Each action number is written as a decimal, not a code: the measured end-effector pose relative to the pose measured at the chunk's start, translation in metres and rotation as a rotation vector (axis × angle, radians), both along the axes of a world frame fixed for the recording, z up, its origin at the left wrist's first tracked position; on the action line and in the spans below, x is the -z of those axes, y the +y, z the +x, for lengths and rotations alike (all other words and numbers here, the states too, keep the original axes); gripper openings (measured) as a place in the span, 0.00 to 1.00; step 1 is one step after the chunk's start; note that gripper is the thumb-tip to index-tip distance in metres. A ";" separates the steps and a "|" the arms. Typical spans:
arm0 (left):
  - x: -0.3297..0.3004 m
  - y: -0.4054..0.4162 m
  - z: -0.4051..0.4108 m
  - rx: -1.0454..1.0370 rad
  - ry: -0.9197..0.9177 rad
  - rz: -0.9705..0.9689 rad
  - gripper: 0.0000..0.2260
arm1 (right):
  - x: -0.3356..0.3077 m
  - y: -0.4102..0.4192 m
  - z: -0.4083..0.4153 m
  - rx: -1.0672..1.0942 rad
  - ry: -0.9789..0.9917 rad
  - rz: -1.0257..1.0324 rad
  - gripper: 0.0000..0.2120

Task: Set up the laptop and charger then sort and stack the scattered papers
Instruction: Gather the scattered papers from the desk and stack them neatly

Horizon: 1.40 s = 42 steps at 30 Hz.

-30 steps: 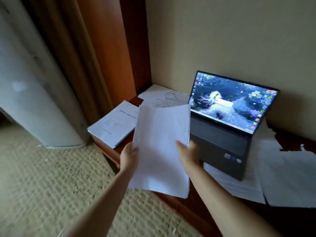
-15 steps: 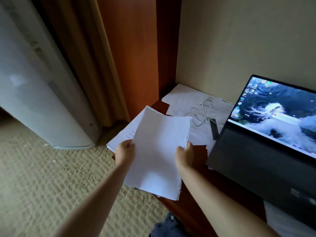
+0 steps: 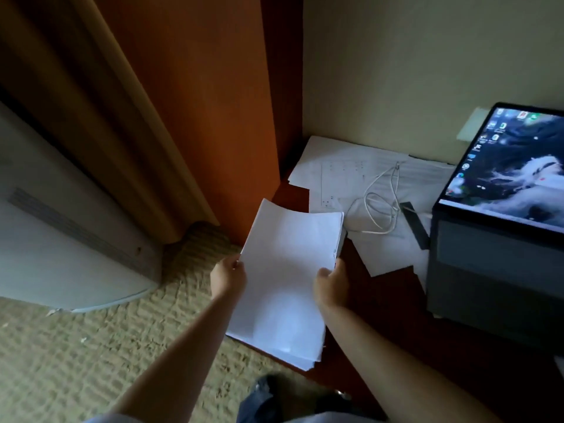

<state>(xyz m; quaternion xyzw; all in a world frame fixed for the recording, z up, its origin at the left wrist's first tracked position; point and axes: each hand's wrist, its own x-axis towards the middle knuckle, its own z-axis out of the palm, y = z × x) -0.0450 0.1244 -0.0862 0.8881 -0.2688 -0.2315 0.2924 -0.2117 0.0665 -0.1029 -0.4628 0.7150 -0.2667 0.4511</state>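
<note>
Inspector: State your hands.
Me: My left hand grips the paper stack's left edge, my right hand its right edge; the stack sits between them over the desk edge.
Inspector: Beyond?
Me: Loose sheets under a white cable, open laptop at right.

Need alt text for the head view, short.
Both hands, left hand and right hand, hold a stack of white papers over a wooden desk's edge. Behind lie loose sheets, a white cable and an open laptop.
</note>
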 end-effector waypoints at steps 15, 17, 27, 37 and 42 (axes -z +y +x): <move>0.025 0.027 0.022 0.125 0.022 0.111 0.18 | 0.004 0.054 0.023 0.228 0.379 -0.026 0.20; 0.024 0.019 0.024 0.143 0.013 0.076 0.18 | 0.002 0.049 0.024 0.223 0.343 -0.075 0.20; 0.035 0.003 0.037 0.190 0.040 -0.001 0.20 | 0.008 0.023 0.026 0.084 0.525 -0.021 0.17; 0.030 -0.008 0.036 0.083 0.349 0.015 0.19 | 0.010 0.024 0.030 0.075 0.529 0.058 0.21; 0.038 -0.010 0.042 0.126 0.414 0.054 0.17 | 0.010 0.026 0.032 0.153 0.428 0.021 0.18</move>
